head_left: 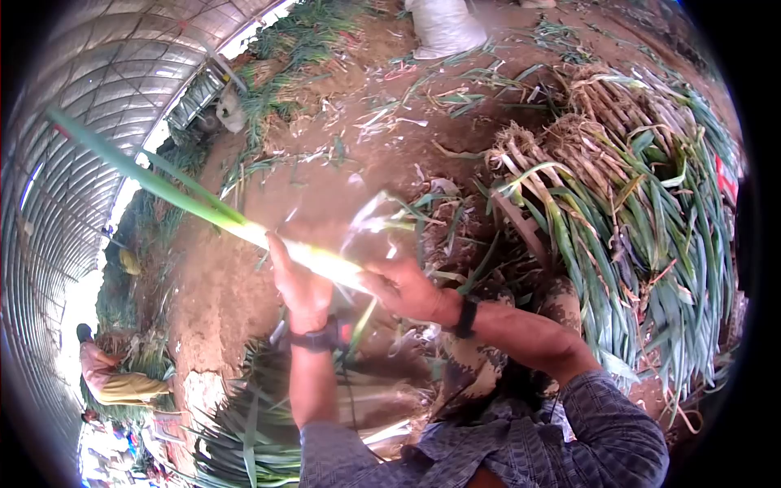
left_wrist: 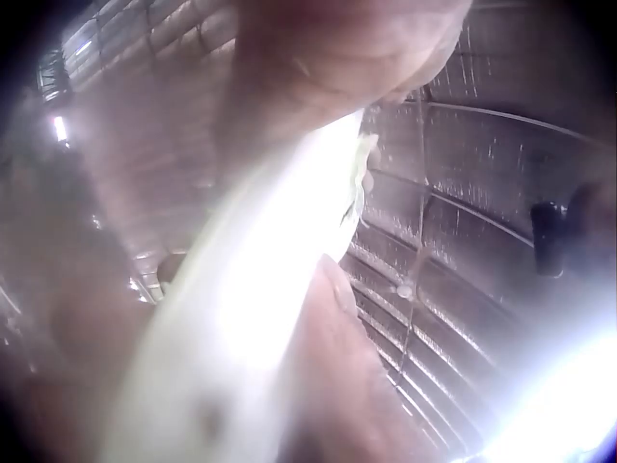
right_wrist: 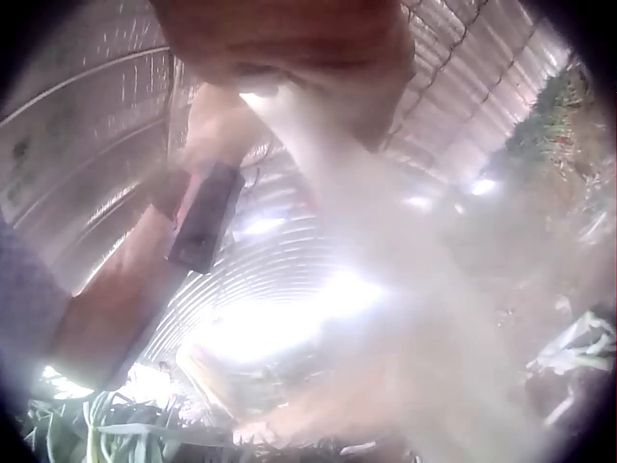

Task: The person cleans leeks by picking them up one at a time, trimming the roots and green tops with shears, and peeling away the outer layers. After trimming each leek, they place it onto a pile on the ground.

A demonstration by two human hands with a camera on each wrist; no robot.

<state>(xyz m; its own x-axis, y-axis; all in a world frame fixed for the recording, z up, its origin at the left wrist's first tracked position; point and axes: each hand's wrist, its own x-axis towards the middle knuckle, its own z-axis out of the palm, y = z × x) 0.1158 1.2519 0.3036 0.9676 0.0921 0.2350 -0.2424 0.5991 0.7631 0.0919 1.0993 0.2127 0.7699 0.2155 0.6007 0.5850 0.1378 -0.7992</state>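
Note:
One long green onion point(head_left: 325, 262) slants across the head view, its white end low and its green leaves stretching to the upper left. My left hand point(head_left: 303, 285) grips its white shaft, thumb raised beside it. At the lower white end, the fingers of my right hand point(head_left: 404, 289) pinch the stalk. In the left wrist view, the glaring white shaft point(left_wrist: 241, 280) runs between skin above and a finger below. The right wrist view shows my right hand point(right_wrist: 308, 58) over a blurred pale stalk point(right_wrist: 337, 174); glare hides finger detail there.
A big pile of green onions point(head_left: 651, 220) lies at right, more onions point(head_left: 244, 431) at lower left. Peeled scraps point(head_left: 382, 220) litter the soil in front. A white sack point(head_left: 446, 28) stands at the top. A person point(head_left: 114, 374) is at far left.

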